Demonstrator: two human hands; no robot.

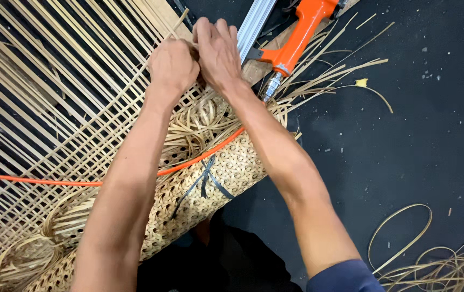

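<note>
You are mid-weave: your left hand [173, 65] and right hand [218, 51] pinch a cane strand [173, 28] together at twelve o'clock on the open lattice [53, 108]. Next, I judge, it needs threading with steady tension.

There's an orange pneumatic stapler [297, 33] lying up top with its silver magazine [254, 24] beside it, and an orange air hose [42, 182] runs across a roll of woven cane webbing [232, 167] tied with a dark strap [206, 181]. Loose cane loops [405, 238] sit on the dark floor [405, 140], plus a yellow scrap [361, 82].
</note>
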